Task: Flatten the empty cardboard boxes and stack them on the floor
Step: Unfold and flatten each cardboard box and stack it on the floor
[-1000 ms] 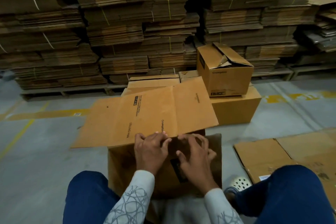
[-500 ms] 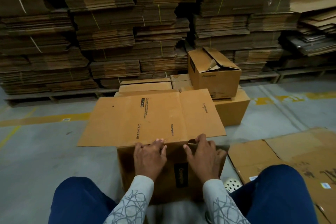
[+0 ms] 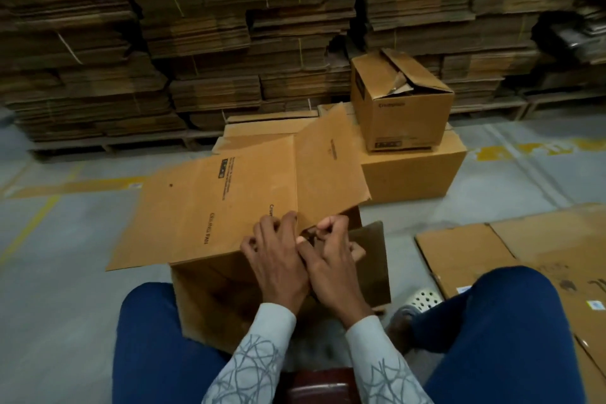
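Count: three standing boxes, two grips, and at least two flattened sheets point(image 3: 541, 252) on the floor point(image 3: 65, 289).

The open box point(image 3: 229, 302) sat on the floor between your knees, with its flaps spread away from you.
- The wide flap point(image 3: 210, 207) lay nearly flat beyond the box, reaching out to its left.
- The narrow flap point(image 3: 331, 170) stood tilted up beside the wide flap.
- A darker flap point(image 3: 370, 259) stuck out at the box's right side.

Both grips were at the far top edge of the open box, where the wide and narrow flaps met.
- Your left grip point(image 3: 278, 269) had its fingers curled over the near edge of the wide flap.
- Your right grip point(image 3: 331, 266) touched the left one, with its fingers curled tight around the lower edge of the narrow flap. The fingertips were partly hidden.

Beyond the open box and to its right stood the large box point(image 3: 413, 170), close behind the narrow flap. The small box point(image 3: 400, 105) sat on top of it, its top flaps loosely closed.

Edges and room: open floor lay left of the open box. Right of it, past your right knee, the flattened sheets lay near. Far beyond it, bundles of flat cardboard point(image 3: 196, 43) on pallets formed a wall.
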`<state>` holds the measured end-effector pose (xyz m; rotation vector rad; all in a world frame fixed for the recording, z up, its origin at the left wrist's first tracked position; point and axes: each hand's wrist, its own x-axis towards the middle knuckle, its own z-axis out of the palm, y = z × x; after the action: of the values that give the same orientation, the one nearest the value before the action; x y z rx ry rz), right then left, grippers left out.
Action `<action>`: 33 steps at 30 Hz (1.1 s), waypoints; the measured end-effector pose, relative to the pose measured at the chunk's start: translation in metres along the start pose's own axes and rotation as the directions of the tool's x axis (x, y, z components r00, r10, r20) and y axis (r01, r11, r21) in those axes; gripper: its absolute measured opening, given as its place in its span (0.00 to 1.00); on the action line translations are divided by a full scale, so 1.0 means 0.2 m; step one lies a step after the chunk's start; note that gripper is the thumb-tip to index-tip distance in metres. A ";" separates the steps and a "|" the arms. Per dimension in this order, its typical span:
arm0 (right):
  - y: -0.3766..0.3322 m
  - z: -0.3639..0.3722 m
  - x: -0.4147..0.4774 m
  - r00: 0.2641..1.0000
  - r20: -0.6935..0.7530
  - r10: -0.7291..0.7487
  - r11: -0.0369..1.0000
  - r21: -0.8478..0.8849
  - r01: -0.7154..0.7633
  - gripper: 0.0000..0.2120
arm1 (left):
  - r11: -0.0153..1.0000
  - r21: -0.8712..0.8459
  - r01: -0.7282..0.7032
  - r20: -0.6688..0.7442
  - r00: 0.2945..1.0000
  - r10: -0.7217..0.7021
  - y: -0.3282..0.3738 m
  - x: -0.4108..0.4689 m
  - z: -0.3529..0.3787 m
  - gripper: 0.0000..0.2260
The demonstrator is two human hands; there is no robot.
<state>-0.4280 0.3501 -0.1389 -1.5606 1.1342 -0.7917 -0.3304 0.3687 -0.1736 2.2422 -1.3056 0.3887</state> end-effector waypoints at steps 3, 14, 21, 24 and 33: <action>-0.05 0.01 -0.02 0.998 0.026 -0.065 0.998 -0.024 0.065 0.16 | 0.991 -0.070 0.111 -0.005 0.994 -0.111 -0.03 -0.01 -0.02 0.23; -0.05 0.10 -0.02 0.980 -0.156 -0.121 0.983 -0.157 0.096 0.27 | 0.998 -0.006 0.068 0.323 0.944 -0.062 -0.02 0.13 -0.07 0.11; 0.10 -0.16 0.11 0.878 -0.437 0.196 0.956 -0.114 -0.270 0.34 | 0.960 0.221 -0.173 0.409 0.910 0.070 0.10 0.10 -0.01 0.27; 0.16 -0.22 0.16 0.917 -0.384 0.110 0.937 -0.269 -0.225 0.35 | 0.959 0.225 -0.172 0.386 0.920 0.074 0.08 0.07 -0.01 0.27; 0.09 -0.16 0.21 0.920 -0.349 -0.176 0.905 -0.426 0.011 0.22 | 0.963 0.249 -0.107 0.287 0.957 0.032 0.08 -0.05 -0.05 0.30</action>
<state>-0.4481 0.2990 -0.1495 -1.8777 1.6032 -0.9962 -0.3487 0.3744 -0.1654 2.5501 -1.5611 0.2888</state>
